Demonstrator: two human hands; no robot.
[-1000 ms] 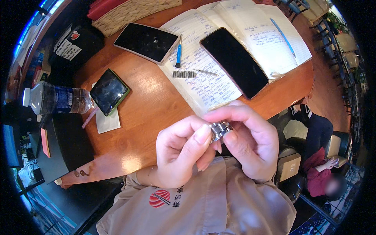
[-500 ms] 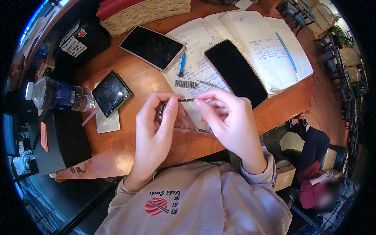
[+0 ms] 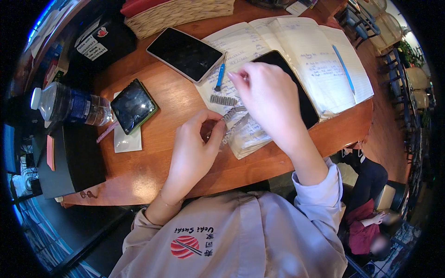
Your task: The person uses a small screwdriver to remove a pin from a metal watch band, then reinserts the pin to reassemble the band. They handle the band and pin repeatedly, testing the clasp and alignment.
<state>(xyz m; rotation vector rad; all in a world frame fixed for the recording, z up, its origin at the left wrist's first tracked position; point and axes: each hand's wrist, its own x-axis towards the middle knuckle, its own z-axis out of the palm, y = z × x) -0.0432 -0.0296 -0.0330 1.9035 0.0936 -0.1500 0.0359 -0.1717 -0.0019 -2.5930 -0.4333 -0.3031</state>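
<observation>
My left hand (image 3: 194,143) grips a silver metal watch band (image 3: 230,113), which reaches up over the open notebook (image 3: 306,55). My right hand (image 3: 269,97) is raised above the band, over part of a black phone (image 3: 294,78), with its fingers curled together; whatever they hold is hidden. Just left of its fingertips lie a blue-handled screwdriver (image 3: 219,76) and a short strip of metal links (image 3: 223,100). A second phone (image 3: 184,54) in a pale frame lies behind them. A blue pen (image 3: 343,67) rests on the notebook's right page.
On the wooden table (image 3: 157,167) at left are a green-cased phone (image 3: 133,104) on white paper, a water bottle (image 3: 76,106) and a black box (image 3: 76,157). A woven basket (image 3: 176,16) stands at the back. A person in maroon (image 3: 364,227) sits at lower right.
Both hands held the band together earlier. My right hand has since let it go and moved up toward the screwdriver; my left hand keeps the band, slightly to the right.
</observation>
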